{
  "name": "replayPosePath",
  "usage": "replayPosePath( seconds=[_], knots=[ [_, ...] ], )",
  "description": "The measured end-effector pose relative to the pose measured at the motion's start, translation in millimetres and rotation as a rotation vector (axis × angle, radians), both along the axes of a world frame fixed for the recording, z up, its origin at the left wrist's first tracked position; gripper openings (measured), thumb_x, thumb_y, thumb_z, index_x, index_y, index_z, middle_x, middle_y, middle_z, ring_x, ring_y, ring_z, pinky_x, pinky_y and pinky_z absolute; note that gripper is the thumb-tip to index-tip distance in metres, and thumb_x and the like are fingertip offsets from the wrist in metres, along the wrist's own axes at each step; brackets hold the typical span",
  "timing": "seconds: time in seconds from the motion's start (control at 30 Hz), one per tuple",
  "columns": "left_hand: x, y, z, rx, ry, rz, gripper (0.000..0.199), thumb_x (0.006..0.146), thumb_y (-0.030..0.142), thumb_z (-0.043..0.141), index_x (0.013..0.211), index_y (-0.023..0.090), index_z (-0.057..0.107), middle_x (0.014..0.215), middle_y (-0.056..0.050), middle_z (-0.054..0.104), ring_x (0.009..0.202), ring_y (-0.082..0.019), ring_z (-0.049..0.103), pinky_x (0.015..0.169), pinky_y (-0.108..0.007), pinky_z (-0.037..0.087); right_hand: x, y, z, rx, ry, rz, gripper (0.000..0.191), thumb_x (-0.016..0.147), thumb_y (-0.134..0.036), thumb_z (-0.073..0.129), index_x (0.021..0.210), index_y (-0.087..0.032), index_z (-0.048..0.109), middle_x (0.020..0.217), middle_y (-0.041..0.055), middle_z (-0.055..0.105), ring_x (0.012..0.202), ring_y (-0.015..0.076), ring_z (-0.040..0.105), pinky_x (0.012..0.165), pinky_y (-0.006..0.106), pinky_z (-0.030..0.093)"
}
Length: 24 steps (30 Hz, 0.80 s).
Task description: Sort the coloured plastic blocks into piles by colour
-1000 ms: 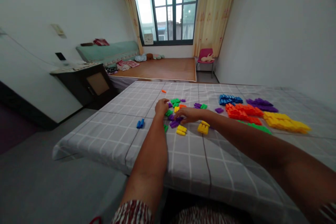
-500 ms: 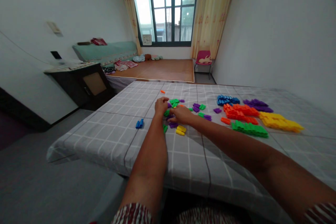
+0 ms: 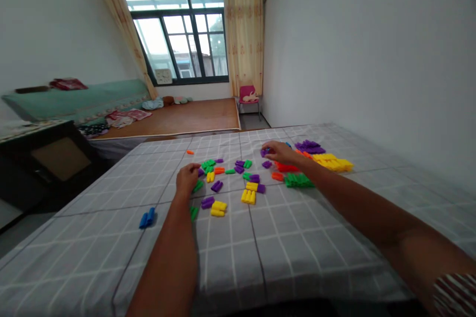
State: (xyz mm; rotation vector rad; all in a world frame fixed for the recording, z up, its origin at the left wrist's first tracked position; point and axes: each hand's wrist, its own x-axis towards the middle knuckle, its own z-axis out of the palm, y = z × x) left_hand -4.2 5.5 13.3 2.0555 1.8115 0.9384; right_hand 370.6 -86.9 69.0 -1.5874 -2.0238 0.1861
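Observation:
Small plastic pieces shaped like joined tubes lie scattered on a checked cloth. My right hand [image 3: 278, 152] is closed with its fingertips on a purple plastic piece [image 3: 264, 152], left of the sorted piles. Another purple piece [image 3: 267, 164] lies just below it. My left hand [image 3: 187, 178] rests at the left of the scatter, fingers curled; whether anything is between them is hidden. By its fingertips are a purple piece [image 3: 201, 172] and green pieces [image 3: 208, 165]. Yellow pieces [image 3: 248, 196] and an orange piece [image 3: 219, 171] lie between the hands.
Piles by colour stand at the right: purple [image 3: 310, 147], yellow [image 3: 332, 162], green [image 3: 298, 180] and orange [image 3: 286, 166], partly behind my right forearm. Blue pieces [image 3: 147, 218] lie apart at the left. Beyond the table [image 3: 223, 267] are a low bed [image 3: 193, 116] and a pink chair [image 3: 248, 96].
My right hand has moved from the scattered pieces beside my left hand over to the piles, with a purple plastic piece at its fingertips. My left hand stays near the green pieces. The view has turned right.

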Motion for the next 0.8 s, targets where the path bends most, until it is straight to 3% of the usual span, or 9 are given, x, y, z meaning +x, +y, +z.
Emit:
replayPosePath(
  seconds=[0.13,0.2,0.27,0.4,0.53,0.7,0.8],
  knots=[
    [-1.7,2.6,-1.1,-0.011,0.06,-0.005,0.034,0.082,0.024,0.048,0.103,0.02,0.073,0.096,-0.005,0.075,0.086,-0.019,0.068,0.072,-0.025,0.049,126.0,-4.3,7.2,-0.048,-0.006,-0.369,0.024,0.079,-0.027,0.064,0.099,-0.018,0.072,0.091,0.0056,0.074,0.077,0.016,0.067,0.066,0.023,0.048],
    [-2.7,3.8,-1.8,-0.013,0.09,-0.01,0.033,0.082,0.025,0.048,0.103,0.02,0.073,0.097,-0.005,0.075,0.086,-0.02,0.068,0.072,-0.025,0.049,170.1,-6.7,1.0,-0.071,-0.087,-0.481,0.024,0.076,-0.028,0.065,0.096,-0.017,0.074,0.09,0.0062,0.074,0.078,0.0177,0.067,0.066,0.023,0.047],
    [-3.4,4.3,-1.8,-0.007,0.128,-0.011,0.033,0.083,0.026,0.048,0.104,0.02,0.073,0.096,-0.005,0.075,0.086,-0.02,0.069,0.072,-0.026,0.05,195.7,-7.8,-11.8,-0.105,-0.179,-0.507,0.024,0.073,-0.026,0.066,0.094,-0.018,0.075,0.092,0.0057,0.074,0.08,0.0185,0.067,0.067,0.024,0.047],
    [-3.7,2.9,0.6,-0.014,0.181,-0.002,0.032,0.083,0.026,0.049,0.103,0.022,0.073,0.095,-0.004,0.076,0.087,-0.02,0.069,0.073,-0.026,0.05,203.7,-3.9,-40.6,-0.101,-0.314,-0.395,0.028,0.07,-0.023,0.066,0.096,-0.019,0.075,0.098,0.0054,0.074,0.091,0.0199,0.065,0.076,0.024,0.046],
    [-2.7,1.3,2.6,-0.012,0.193,-0.005,0.031,0.082,0.026,0.049,0.103,0.022,0.073,0.098,-0.004,0.076,0.09,-0.02,0.069,0.077,-0.027,0.051,196.5,3.2,-54.7,-0.093,-0.348,-0.318,0.03,0.072,-0.023,0.064,0.1,-0.02,0.075,0.105,0.006,0.072,0.098,0.0198,0.063,0.082,0.024,0.045],
    [-1.1,0.8,2.0,-0.009,0.211,-0.033,0.03,0.083,0.022,0.049,0.103,0.024,0.072,0.102,-0.003,0.075,0.095,-0.02,0.068,0.084,-0.028,0.05,194.5,1.8,-44.4,-0.11,-0.359,-0.388,0.032,0.071,-0.02,0.065,0.102,-0.019,0.074,0.105,0.0067,0.073,0.098,0.0213,0.063,0.084,0.027,0.045],
    [2.9,-4.2,5.4,0.005,0.222,-0.041,0.03,0.084,0.021,0.048,0.104,0.022,0.072,0.104,-0.004,0.074,0.097,-0.02,0.067,0.087,-0.028,0.049,167.0,-6.9,-25.8,0.0,-0.317,-0.476,0.032,0.077,-0.02,0.06,0.106,-0.015,0.071,0.108,0.0111,0.071,0.092,0.0217,0.064,0.083,0.03,0.046]
  ],
)
